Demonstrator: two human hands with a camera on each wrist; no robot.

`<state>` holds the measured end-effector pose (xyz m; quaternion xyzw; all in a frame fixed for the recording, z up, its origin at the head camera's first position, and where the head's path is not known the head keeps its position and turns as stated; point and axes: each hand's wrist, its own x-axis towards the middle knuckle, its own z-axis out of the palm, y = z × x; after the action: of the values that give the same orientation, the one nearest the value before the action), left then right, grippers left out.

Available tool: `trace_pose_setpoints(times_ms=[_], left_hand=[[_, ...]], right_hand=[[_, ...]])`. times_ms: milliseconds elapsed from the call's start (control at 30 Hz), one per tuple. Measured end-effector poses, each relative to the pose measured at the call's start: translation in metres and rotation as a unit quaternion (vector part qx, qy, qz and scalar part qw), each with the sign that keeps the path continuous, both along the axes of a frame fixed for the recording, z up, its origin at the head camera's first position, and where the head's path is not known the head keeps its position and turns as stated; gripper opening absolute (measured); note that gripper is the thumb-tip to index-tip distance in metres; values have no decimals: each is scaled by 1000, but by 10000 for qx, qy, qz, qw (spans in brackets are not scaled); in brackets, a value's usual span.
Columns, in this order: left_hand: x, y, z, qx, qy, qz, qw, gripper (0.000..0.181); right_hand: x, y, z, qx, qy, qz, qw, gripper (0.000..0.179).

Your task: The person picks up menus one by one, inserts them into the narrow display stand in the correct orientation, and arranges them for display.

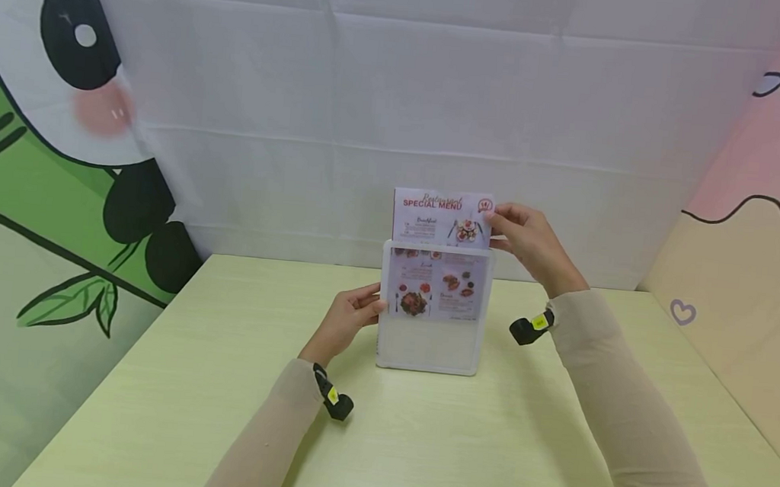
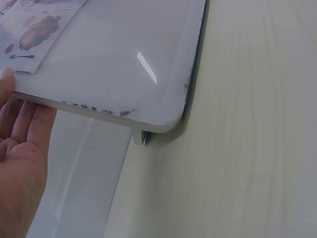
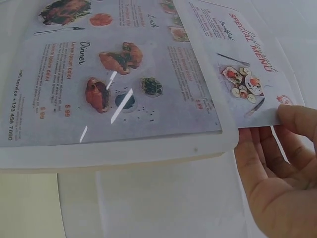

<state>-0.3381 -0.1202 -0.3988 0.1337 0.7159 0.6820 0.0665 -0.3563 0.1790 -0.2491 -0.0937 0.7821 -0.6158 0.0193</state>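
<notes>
A white-framed clear display stand [image 1: 427,346] is upright on the table, with a printed menu sheet [image 1: 426,217] partly inside it. The sheet's top, reading "Special Menu", sticks out above the frame; its lower part shows through the clear front. With thumb and fingers my right hand [image 1: 528,239] pinches the sheet's upper right edge, which the right wrist view shows close up. My left hand [image 1: 346,320] grips the stand's left edge, thumb in front and fingers behind. In the left wrist view, dark scuffs mark that edge, and a small foot [image 2: 140,136] shows behind the frame.
The pale wood-grain table [image 1: 213,398] extends around the stand. Behind it hangs a white cloth backdrop [image 1: 270,112], with printed cartoon panels at the left and right. A black wrist camera [image 1: 531,329] sits by the right sleeve, another [image 1: 336,401] by the left.
</notes>
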Motion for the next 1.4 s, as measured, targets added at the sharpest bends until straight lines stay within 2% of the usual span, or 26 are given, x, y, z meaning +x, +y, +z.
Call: trace_pose_setpoints(times_ms=[233, 600, 1000, 1300, 1400], left_hand=[[-1, -1, -2, 27, -38, -7, 10000, 51], [-1, -1, -2, 61, -21, 10, 10000, 52], [-1, -1, -2, 53, -5, -9, 10000, 50], [0, 0, 0, -30, -34, 64, 10000, 50], [-1, 1, 0, -38, -26, 59, 10000, 51]], right_hand=[[0, 1, -6, -324, -146, -14, 9994, 32], [1, 1, -11, -275, -332, -99, 9990, 35], [2, 2, -14, -661, -196, -79, 9976, 27], [0, 1, -10, -950, -132, -129, 9953, 50], [-1, 0, -9, -939, -102, -203, 9953, 49]])
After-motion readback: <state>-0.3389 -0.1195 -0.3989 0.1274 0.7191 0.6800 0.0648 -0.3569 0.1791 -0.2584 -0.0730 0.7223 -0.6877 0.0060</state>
